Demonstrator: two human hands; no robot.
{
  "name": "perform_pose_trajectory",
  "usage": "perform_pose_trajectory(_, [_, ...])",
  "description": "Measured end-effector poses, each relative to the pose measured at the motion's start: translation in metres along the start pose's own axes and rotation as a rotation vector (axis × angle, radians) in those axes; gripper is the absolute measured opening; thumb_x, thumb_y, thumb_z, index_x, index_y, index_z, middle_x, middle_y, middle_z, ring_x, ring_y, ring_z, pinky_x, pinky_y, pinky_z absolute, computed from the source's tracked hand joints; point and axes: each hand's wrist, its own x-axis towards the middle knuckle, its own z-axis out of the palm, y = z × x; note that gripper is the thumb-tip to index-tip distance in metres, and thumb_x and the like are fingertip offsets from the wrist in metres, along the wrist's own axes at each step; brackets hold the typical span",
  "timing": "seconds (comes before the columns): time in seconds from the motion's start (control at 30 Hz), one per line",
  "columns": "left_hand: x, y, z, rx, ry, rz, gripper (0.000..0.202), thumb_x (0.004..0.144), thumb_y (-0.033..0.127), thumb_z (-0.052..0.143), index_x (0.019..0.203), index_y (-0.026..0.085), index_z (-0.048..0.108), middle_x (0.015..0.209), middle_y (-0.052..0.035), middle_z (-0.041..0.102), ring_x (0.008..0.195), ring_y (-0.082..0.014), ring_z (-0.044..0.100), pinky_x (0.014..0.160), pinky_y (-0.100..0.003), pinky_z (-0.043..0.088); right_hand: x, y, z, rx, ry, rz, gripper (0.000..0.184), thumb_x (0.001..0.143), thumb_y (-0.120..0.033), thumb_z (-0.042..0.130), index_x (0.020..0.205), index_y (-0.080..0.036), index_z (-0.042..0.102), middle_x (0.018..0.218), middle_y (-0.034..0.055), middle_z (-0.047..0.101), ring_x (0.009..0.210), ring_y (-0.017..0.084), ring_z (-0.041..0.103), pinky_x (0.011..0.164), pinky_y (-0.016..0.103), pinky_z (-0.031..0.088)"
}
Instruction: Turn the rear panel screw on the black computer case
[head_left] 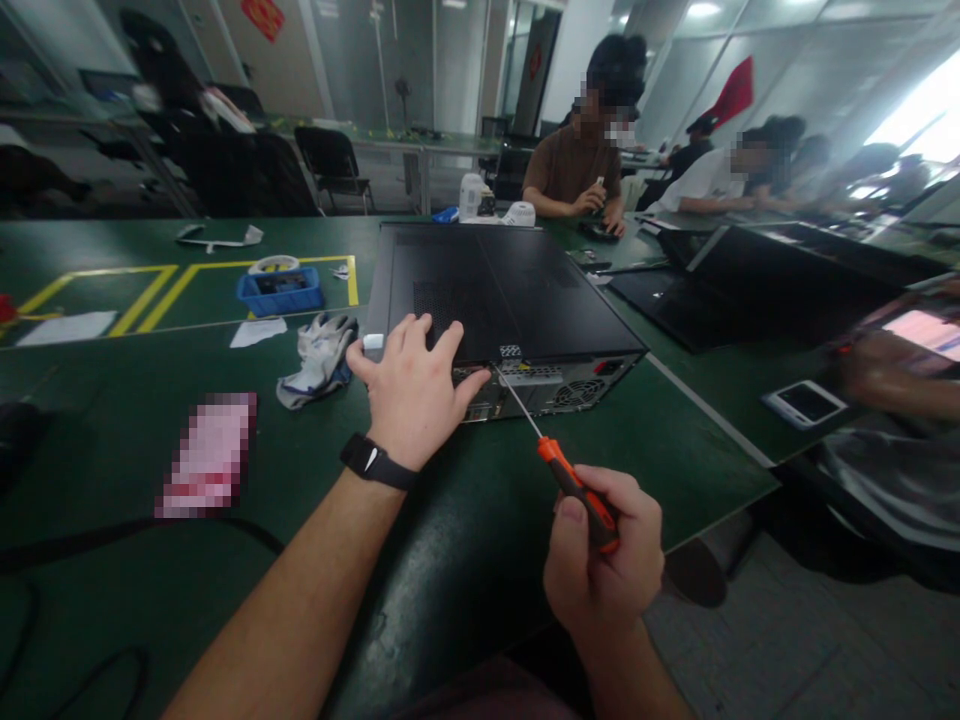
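Note:
A black desktop computer case [525,290] lies on its side on the green table, its rear panel with a round fan grille [579,392] facing me. My left hand [412,385] rests spread on the near left part of the case, the thumb by the rear edge. In my right hand [604,560] is an orange and black screwdriver [574,490], gripped by the handle. Its thin shaft slants up and left, and the tip meets the top edge of the rear panel near my left thumb. Whatever lies under the tip is too small to make out.
Left of the case are crumpled work gloves [316,358], a blue bin [280,292] with small parts, and a pink packet [211,452]. Black panels [720,290] and a phone [805,403] lie to the right. A person in brown [577,165] sits across the table.

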Motion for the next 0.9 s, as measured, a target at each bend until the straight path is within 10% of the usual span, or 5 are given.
perform_pose_trajectory(0.9, [0.0,0.0,-0.001,0.0,-0.014,-0.003,0.049,0.1,0.053,0.059,0.143,0.029,0.063,0.158,-0.0172,0.056,0.148,-0.0401,0.045,0.115,-0.074,0.025,-0.006,0.005,-0.003,-0.009,-0.019,0.065,0.022,0.098,-0.026,0.065,0.118,-0.018,0.069,0.084,0.0031,0.077,0.067,0.015,0.076,0.056,0.023,0.058])
